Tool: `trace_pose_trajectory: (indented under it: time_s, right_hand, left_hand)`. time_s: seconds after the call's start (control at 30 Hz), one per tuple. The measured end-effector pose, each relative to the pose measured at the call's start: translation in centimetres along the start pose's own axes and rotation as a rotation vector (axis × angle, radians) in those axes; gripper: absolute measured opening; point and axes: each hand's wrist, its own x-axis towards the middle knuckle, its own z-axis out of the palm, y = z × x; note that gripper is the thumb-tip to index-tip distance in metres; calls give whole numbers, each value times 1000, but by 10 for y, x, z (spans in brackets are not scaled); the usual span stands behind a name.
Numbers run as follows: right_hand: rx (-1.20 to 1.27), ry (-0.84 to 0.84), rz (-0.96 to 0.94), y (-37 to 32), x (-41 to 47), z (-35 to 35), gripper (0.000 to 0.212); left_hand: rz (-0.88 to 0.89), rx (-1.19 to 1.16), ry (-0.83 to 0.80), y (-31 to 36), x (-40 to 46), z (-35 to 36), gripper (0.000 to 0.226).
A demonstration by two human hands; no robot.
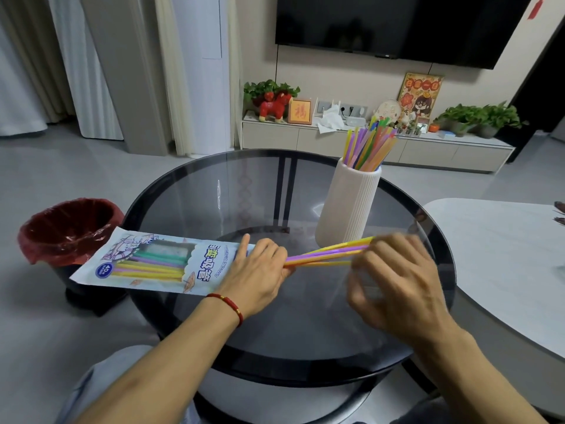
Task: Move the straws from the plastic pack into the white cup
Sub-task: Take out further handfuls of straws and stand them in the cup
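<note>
A long plastic straw pack (153,261) lies flat over the left edge of the round glass table (214,185), with several coloured straws still inside. My left hand (260,270) pins the pack's open right end down. A small bundle of yellow and purple straws (324,254) sticks out of that end, and my right hand (397,276), blurred by motion, grips its far end. The ribbed white cup (348,206) stands upright just behind the bundle, holding several straws (367,145) that fan upward.
A bin with a red liner (70,228) sits on the floor left of the table, under the pack's overhanging end. A white table (501,255) adjoins on the right. A TV cabinet with plants and ornaments (336,139) runs along the far wall.
</note>
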Motion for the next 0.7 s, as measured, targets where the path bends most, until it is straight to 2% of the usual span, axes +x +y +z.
trace_pose_trajectory:
  time_s: [0.03,0.07,0.13,0.17,0.23,0.3,0.37,0.43,0.6,0.7]
  right_hand:
    - [102,-12,54,-7,-4,3,32]
    - [209,-110,174,-14,-9,9,41]
    - [361,-434,551,-23,-13,28,57]
    - [457,-534,740,-25,-12,37,60]
    - [780,-519,1095,-26,-6,52,50]
    - [1107,-333,1314,-27,0,61,43]
    - [1199,-147,1358,-30,4,68,34]
    - [1153,-57,1329,-36,6,71,24]
    - [925,-10,1176,-20,12,63,36]
    - [764,61,1094,2,18,42,38]
  left_hand:
    - [-20,-2,-1,2,1,0,25]
    - [-34,-5,-7,3,1,0,25]
    - [-47,-30,-15,8,2,-1,27]
    - [-44,-46,-16,11,3,-3,29]
    - [-12,-75,-21,18,2,-4,36]
    - [26,-103,-27,25,1,-2,38]
    - [52,-139,-19,28,0,3,29]
    - [60,-177,-10,27,2,8,23]
    - [38,-292,47,18,2,10,28]
    - [19,-302,3,11,0,14,42]
